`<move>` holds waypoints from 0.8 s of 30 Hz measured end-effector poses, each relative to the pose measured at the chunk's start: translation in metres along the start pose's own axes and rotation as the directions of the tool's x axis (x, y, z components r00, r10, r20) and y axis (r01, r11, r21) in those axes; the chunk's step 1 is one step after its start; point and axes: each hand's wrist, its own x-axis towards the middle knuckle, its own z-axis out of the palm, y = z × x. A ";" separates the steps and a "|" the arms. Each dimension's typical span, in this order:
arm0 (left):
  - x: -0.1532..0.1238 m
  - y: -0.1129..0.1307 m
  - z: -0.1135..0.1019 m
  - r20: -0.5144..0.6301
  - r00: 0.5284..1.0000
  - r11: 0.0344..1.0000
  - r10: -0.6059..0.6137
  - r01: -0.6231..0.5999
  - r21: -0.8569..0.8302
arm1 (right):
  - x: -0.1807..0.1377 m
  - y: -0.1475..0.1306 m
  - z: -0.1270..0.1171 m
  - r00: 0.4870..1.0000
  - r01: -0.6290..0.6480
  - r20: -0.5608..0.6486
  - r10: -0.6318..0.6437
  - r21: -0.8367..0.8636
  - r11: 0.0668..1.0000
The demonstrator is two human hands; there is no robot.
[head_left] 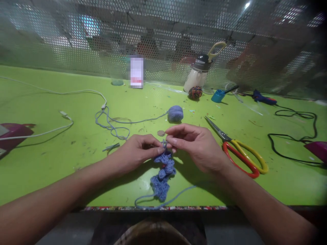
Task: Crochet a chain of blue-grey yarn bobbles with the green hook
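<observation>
A ruffled blue crocheted piece (pixel 163 173) hangs between my hands near the table's front edge, with a yarn tail (pixel 178 194) curling below it. My left hand (pixel 136 151) pinches its upper end between thumb and index finger. Close beside that pinch, my right hand (pixel 198 144) has thumb and fingertips closed on blue yarn at the top loops; whether a hook is among them is hidden. A ball of blue yarn (pixel 175 113) lies beyond the hands, its strand (pixel 138 121) running left into loose loops. Just past the fingertips lies a small brownish disc (pixel 160 133).
Scissors (pixel 231 143) with red and yellow handles lie right of my right hand. Behind stand a bottle (pixel 196 76), a multicoloured yarn ball (pixel 195 93) and a blue pot (pixel 218 96). A glue gun (pixel 264 98) and black cord (pixel 283 158) lie right; a white cable (pixel 74 92) crosses left.
</observation>
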 end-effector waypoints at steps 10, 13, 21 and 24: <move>-0.002 -0.001 0.004 0.004 0.999 0.986 0.044 -0.042 -0.161 | 0.001 0.002 0.008 0.999 0.035 -0.005 -0.035 -0.001 0.999; -0.002 -0.002 0.003 0.010 0.998 0.988 0.057 -0.055 -0.145 | 0.002 0.001 0.008 0.998 0.051 -0.024 -0.051 -0.025 0.998; -0.003 -0.003 0.004 -0.019 0.998 0.996 0.053 -0.054 -0.066 | 0.003 0.000 0.006 0.994 0.083 -0.066 -0.086 -0.045 0.996; -0.004 -0.001 0.003 -0.041 0.998 0.999 0.040 -0.039 0.021 | 0.006 -0.007 -0.005 0.968 0.166 -0.183 -0.174 -0.056 0.984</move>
